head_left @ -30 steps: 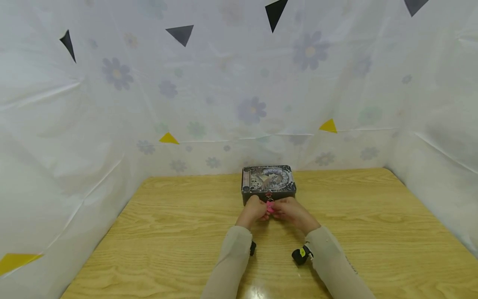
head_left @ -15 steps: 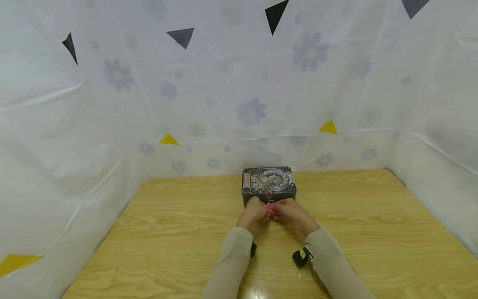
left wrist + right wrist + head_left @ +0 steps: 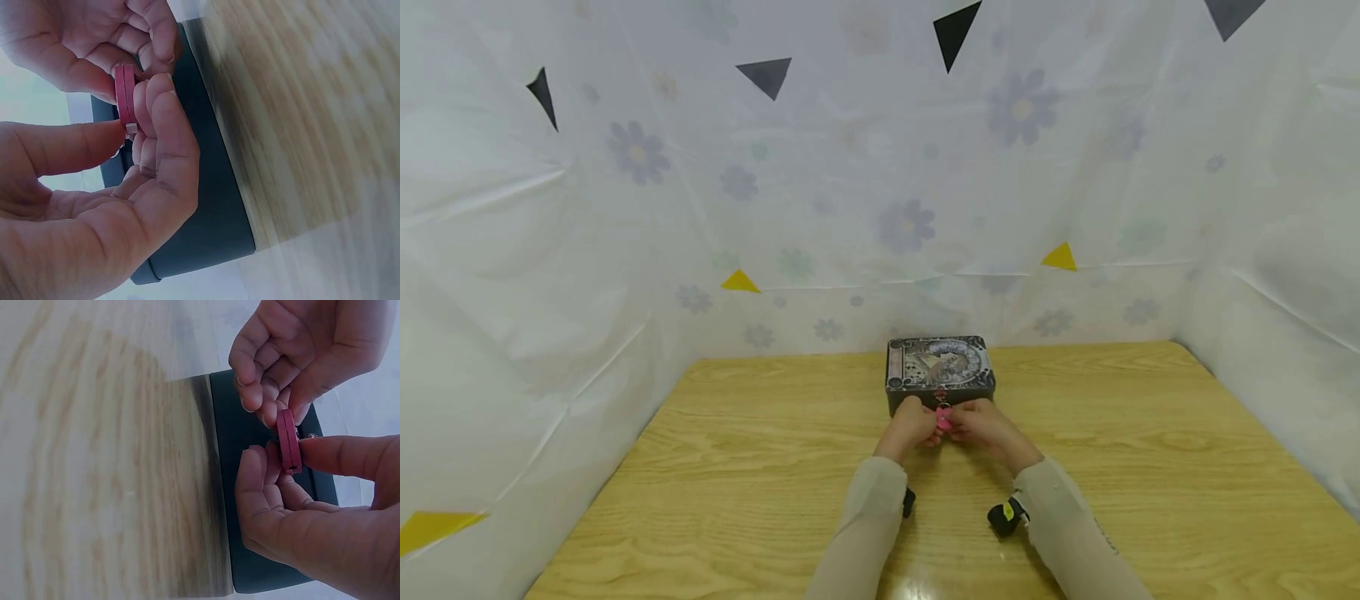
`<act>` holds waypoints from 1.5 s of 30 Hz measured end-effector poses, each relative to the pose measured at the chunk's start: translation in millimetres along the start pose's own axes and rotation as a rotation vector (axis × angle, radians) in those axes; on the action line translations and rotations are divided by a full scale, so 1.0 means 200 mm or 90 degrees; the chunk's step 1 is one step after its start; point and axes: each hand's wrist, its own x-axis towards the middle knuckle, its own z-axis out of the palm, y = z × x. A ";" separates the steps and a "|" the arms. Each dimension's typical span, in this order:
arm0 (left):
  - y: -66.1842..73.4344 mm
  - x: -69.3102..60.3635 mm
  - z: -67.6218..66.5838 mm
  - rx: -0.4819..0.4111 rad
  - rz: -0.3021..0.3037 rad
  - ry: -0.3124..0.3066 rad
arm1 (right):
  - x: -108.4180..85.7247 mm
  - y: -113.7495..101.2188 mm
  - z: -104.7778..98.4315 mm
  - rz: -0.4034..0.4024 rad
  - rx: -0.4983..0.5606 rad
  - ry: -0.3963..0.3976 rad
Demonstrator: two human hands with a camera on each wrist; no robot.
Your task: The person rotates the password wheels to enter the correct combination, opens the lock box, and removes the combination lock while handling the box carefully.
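Note:
A dark rectangular box (image 3: 917, 367) with a printed lid lies closed near the back edge of the table. At its front clasp is a small pink padlock (image 3: 943, 418), its metal shackle showing just above the body. My left hand (image 3: 912, 427) pinches the padlock from the left between thumb and fingers. From the other side my right hand (image 3: 991, 432) pinches it too, thumb against its face in the right wrist view. In the left wrist view the padlock (image 3: 125, 94) appears edge-on, a two-layered body between both sets of fingertips. Fingers hide part of the clasp.
The wooden table (image 3: 760, 467) extends to both sides and in front of the box. Right behind the box hangs a white flowered sheet (image 3: 835, 208), with side sheets at left and right. Dark wrist cameras (image 3: 1004, 517) hang under the sleeves.
Both hands stay on the padlock at the box front with hardly any movement. The whole head view has shifted slightly, with the scene a little lower.

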 end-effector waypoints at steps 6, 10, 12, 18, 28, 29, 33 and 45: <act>-0.01 0.01 0.01 -0.053 -0.034 -0.021 | 0.00 -0.01 0.00 -0.005 0.022 -0.003; -0.01 0.01 0.00 -0.099 -0.055 -0.063 | -0.01 -0.02 0.00 0.000 0.032 0.001; -0.02 0.02 0.00 -0.113 -0.060 -0.081 | -0.01 -0.02 0.00 -0.001 0.033 0.003; -0.04 0.02 -0.01 -0.126 -0.074 -0.107 | -0.01 -0.01 -0.01 0.004 0.028 0.015; -0.04 0.03 -0.01 -0.157 -0.079 -0.125 | -0.01 -0.01 -0.01 -0.007 0.034 0.033; -0.04 0.03 -0.01 -0.161 -0.078 -0.125 | -0.01 -0.01 -0.01 -0.006 0.037 0.034; -0.04 0.04 -0.01 -0.173 -0.079 -0.123 | 0.00 -0.01 -0.01 -0.001 0.057 0.038; -0.04 0.04 -0.02 -0.175 -0.083 -0.130 | -0.01 0.00 -0.01 0.009 0.060 0.037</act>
